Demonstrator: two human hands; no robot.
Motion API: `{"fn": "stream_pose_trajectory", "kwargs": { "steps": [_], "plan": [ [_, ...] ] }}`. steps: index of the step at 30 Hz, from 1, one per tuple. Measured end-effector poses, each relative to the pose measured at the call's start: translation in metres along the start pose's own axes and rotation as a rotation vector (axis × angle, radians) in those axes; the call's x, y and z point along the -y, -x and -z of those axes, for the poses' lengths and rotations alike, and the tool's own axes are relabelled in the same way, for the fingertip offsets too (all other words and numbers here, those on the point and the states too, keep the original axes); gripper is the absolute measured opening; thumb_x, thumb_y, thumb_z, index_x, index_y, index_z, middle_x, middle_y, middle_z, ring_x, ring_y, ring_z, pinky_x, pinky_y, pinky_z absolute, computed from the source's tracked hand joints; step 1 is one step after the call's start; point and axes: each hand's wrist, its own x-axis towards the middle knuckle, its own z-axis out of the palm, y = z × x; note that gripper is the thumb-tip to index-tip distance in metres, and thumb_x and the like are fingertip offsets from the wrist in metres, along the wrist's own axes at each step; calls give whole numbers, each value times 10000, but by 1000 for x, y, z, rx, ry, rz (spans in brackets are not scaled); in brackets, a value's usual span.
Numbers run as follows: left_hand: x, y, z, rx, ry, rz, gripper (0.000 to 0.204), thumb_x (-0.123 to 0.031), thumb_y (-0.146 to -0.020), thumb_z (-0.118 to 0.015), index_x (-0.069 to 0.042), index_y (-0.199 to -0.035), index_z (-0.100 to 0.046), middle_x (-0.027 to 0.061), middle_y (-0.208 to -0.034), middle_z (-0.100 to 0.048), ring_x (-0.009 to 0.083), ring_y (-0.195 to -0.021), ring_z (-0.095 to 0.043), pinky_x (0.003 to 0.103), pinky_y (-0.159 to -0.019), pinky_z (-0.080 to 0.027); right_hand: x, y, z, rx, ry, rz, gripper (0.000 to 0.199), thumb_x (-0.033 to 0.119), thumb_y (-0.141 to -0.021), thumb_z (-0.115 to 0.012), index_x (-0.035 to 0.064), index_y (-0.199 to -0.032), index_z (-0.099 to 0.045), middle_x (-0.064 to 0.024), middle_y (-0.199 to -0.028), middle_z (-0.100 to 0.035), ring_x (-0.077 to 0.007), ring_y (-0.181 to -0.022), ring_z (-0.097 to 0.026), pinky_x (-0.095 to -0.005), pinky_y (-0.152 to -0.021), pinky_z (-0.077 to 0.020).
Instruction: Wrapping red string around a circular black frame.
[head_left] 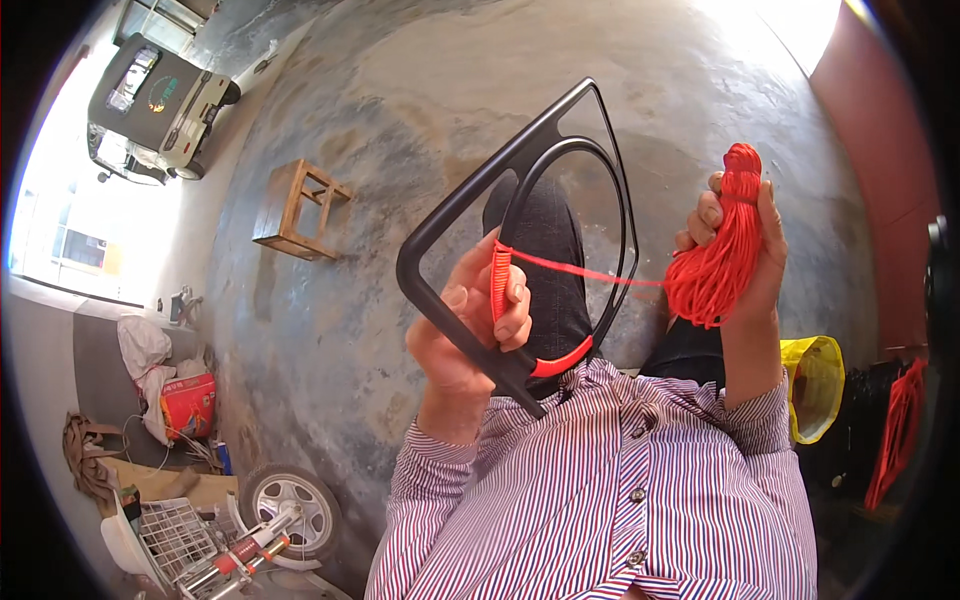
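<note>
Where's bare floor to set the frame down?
Open concrete floor between the wooden stool and the black frame, and beyond the frame. Crowded lower left: wheel, wire basket, bags. Yellow bag sits at the right.

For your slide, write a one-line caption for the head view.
Left hand grips a black frame part-wrapped in red cord; right hand holds the cord bundle.

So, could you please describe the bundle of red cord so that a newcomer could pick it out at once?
Start at the black frame held up by the left hand mid-picture. A taut red strand runs rightward from it to the bundle of red cord, gripped in the right hand. Unlike the red wrapping on the frame, it hangs as a loose, tassel-like skein.
</note>
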Motion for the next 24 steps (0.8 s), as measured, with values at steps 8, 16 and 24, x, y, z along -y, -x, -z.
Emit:
{"fn": "stream_pose_trajectory", "kwargs": {
  "steps": [8,16,24],
  "plan": [
    [-8,7,11,-12,20,-40,569,-286,-922,-500,-31,-1430,-473,160,-932,-524,160,-604,-434,269,-476,-345,-23,-1,58,-483,474,34,314,282,-932,-687,56,-1117,-572,-54,-926,-642,-125,-756,-606,-280,-692,-517],
    [-7,3,5,17,80,148,539,-332,-1016,-439,89,-1347,-500,136,-795,-617,112,-494,-383,251,-426,-309,-65,18,47,-171,1845,-125,406,291,-823,-758,43,-1059,-540,-163,-795,-676,-336,-785,-698,-414,-706,-532],
    [-10,-3,-17,17,-267,61,477,-236,-991,-581,13,-1389,-501,235,-1180,-640,134,-571,-558,267,-485,-473,-86,13,20,36,1918,-115,507,370,-779,-802,31,-1080,-573,-198,-897,-686,-356,-873,-688,-418,-768,-532]
  ]
}}
